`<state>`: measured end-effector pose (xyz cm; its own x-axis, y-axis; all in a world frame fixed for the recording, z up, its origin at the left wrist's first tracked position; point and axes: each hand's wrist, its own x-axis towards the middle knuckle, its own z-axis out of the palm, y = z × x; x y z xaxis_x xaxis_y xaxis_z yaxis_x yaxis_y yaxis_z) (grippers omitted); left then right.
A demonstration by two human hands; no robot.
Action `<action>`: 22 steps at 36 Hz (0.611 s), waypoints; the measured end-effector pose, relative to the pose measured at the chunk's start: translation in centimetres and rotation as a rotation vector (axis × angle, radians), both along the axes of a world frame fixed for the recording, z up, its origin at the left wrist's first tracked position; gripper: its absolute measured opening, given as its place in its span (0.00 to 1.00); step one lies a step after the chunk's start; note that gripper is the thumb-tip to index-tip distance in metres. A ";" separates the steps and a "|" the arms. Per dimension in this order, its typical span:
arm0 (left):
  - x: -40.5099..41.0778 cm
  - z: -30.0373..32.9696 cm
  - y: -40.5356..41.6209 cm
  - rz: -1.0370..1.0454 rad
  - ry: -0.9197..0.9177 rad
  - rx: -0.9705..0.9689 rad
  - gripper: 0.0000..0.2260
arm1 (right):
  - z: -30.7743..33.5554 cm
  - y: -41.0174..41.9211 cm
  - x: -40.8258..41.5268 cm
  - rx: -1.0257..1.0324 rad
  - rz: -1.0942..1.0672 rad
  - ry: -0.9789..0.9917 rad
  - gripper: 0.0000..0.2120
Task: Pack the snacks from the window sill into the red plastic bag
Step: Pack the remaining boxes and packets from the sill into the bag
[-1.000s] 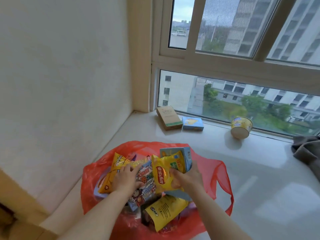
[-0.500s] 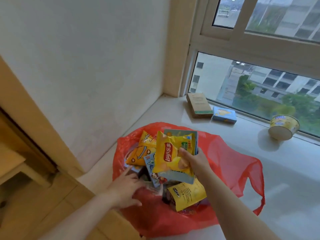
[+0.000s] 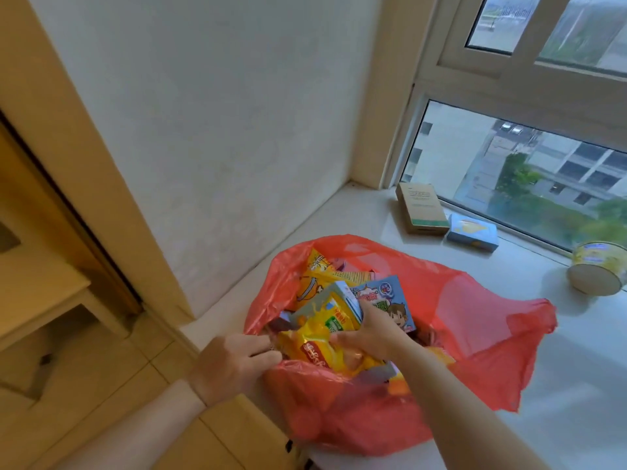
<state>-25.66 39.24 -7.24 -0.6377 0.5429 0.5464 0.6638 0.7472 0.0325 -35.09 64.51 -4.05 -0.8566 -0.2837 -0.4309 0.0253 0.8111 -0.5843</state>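
The red plastic bag lies open on the white window sill, stuffed with several snack packs. My right hand holds a yellow chip bag and a yellow-green box down inside the bag's mouth. My left hand grips the bag's near-left rim. A blue cartoon pack and an orange-yellow pack sit deeper in the bag. On the sill by the glass stand a brown box, a blue box and a yellow tub lying on its side.
A white wall closes the sill's left end. The window pane runs along the back. Left of and below the sill are a wooden door frame and tiled floor.
My right hand has lowered the yellow chip bag and the box from above the bag into its mouth. My left hand has moved to the bag's near-left rim. The view has swung left.
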 end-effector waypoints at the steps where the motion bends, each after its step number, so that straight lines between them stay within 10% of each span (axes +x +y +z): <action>1: 0.0 0.1 0.4 0.008 0.009 0.008 0.06 | 0.3 -0.4 0.2 0.051 0.052 0.021 0.28; 7: -1.2 -0.5 1.6 0.064 0.025 0.077 0.02 | -0.5 -3.7 2.1 0.387 0.506 0.042 0.14; 16: -2.6 -2.1 1.6 0.130 -0.122 0.136 0.13 | 1.3 -1.5 -1.2 0.019 0.128 0.289 0.17; 22: -3.2 -3.8 3.2 0.066 -0.188 0.040 0.08 | -0.1 2.8 -2.9 0.374 0.127 0.431 0.23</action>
<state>-28.91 42.41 -11.08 -0.7639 0.4767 0.4350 0.5931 0.7844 0.1818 -37.98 67.27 -4.12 -0.9460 -0.2916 -0.1416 -0.2625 0.9454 -0.1932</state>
